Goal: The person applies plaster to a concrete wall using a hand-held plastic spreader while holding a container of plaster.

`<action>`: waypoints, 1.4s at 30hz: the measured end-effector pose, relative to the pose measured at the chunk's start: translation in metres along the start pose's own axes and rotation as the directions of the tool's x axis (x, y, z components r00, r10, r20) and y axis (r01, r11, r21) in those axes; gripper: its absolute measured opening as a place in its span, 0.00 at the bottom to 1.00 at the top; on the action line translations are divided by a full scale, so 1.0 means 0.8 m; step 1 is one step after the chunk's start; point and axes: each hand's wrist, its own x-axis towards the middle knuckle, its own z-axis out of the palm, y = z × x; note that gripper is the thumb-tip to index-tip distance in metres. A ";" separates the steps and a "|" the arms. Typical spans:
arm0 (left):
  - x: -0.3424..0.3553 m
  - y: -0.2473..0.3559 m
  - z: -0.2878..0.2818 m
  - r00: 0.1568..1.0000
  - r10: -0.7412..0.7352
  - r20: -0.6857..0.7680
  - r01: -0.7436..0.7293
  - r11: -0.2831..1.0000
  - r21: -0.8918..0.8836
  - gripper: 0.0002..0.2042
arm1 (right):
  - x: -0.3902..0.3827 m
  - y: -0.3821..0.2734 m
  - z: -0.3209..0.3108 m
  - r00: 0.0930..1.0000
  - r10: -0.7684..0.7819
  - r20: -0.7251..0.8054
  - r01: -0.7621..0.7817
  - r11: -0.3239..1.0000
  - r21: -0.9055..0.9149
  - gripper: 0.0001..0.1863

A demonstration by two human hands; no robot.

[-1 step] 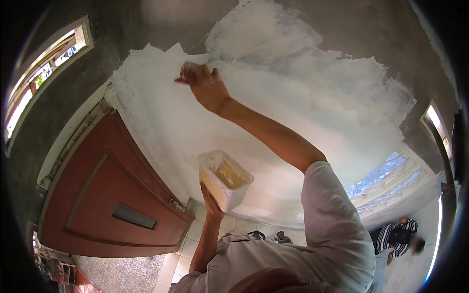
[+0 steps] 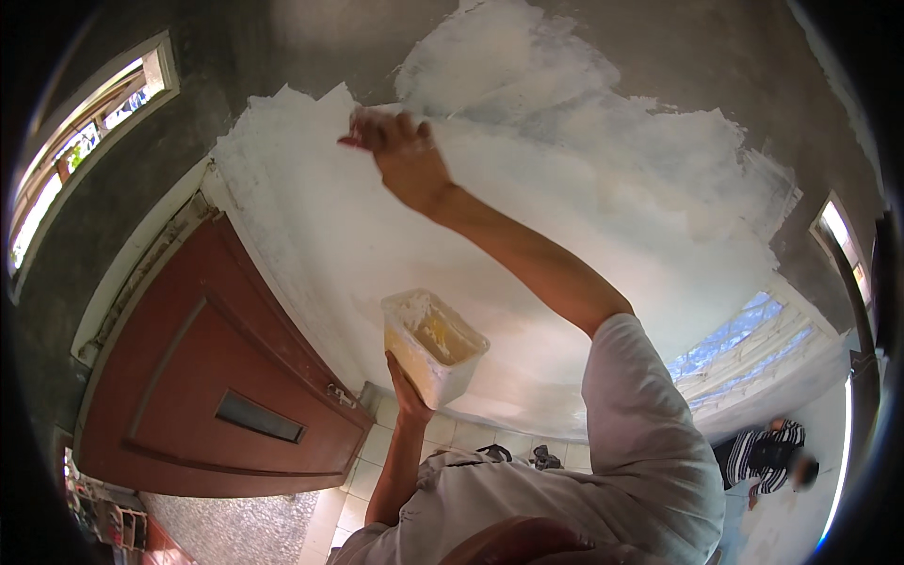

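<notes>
High up against the white-coated wall (image 2: 603,188), my right hand (image 2: 407,162) grips a reddish flat tool (image 2: 354,140), blurred by motion, near the ragged upper edge of the white coat where bare grey surface shows. Lower down, my left hand (image 2: 405,386) holds a pale rectangular plastic tub (image 2: 438,377) from the side and underneath. The tub is open, with cream and white material smeared over its inside and rim.
A red-brown door (image 2: 179,367) is at the left, with a narrow window (image 2: 42,221) above. Tiled floor (image 2: 452,433) shows below. Another person (image 2: 767,450) in a striped top is at the lower right, near a window (image 2: 725,348).
My right hand and its tool have shifted slightly to the right. The left hand and tub look the same.
</notes>
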 end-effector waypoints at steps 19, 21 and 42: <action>0.001 -0.009 -0.021 0.969 -0.204 -0.138 0.197 0.978 -0.064 0.35 | -0.073 -0.015 0.017 0.999 -0.033 0.029 0.034 0.998 -0.048 0.24; -0.009 -0.006 -0.018 0.964 -0.224 -0.145 0.204 0.969 -0.140 0.34 | -0.070 -0.021 0.019 0.995 -0.081 0.062 0.080 0.997 0.011 0.23; -0.015 0.002 -0.016 0.978 0.166 0.125 -0.179 0.979 0.094 0.38 | -0.061 -0.019 0.013 0.959 -0.245 0.145 0.217 0.958 0.189 0.24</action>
